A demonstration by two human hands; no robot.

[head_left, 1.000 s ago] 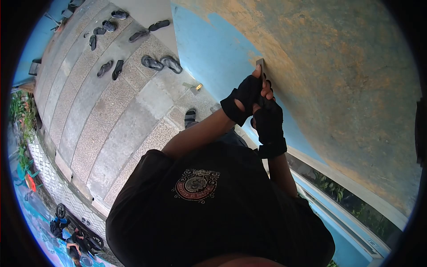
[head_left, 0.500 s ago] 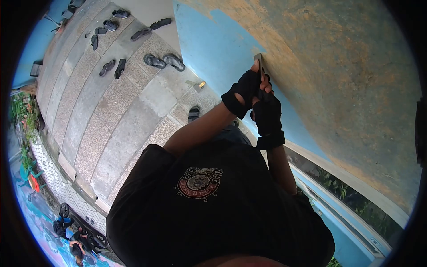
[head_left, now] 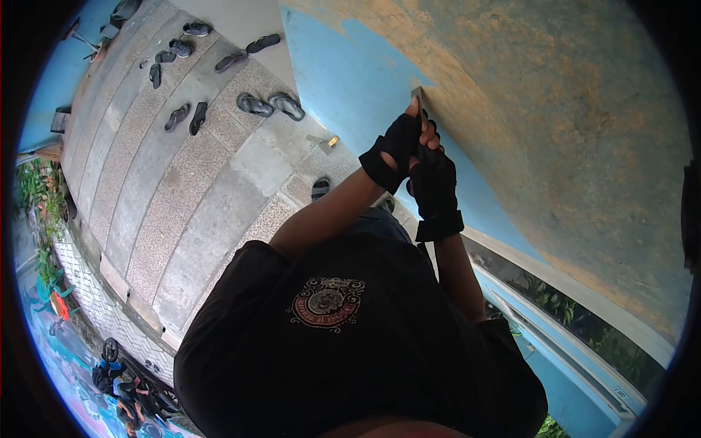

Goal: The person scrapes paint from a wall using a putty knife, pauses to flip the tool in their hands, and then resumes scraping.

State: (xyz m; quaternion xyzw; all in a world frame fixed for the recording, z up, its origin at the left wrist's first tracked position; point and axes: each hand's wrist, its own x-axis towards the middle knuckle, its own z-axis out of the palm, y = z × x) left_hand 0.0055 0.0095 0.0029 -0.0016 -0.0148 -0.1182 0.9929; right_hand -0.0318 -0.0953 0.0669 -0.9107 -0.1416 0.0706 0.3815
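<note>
The left hand (head_left: 398,150) and right hand (head_left: 434,188), both in black fingerless gloves, are closed together round a scraper (head_left: 418,98). Its blade is pressed against the wall (head_left: 569,117), at the edge where blue paint meets bare brown surface. Sandals (head_left: 270,104) lie well apart on the paved floor (head_left: 182,197).

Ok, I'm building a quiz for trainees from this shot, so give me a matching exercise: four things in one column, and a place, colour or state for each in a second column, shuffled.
Things
1 scraper
2 sandals
3 shirt
4 wall

Matches
A black, with a round emblem
B part blue paint, part bare brown
C lying on the paving
D gripped by the left hand and right hand, blade on the wall

Pairs: 1-D, 2-C, 3-A, 4-B
</note>
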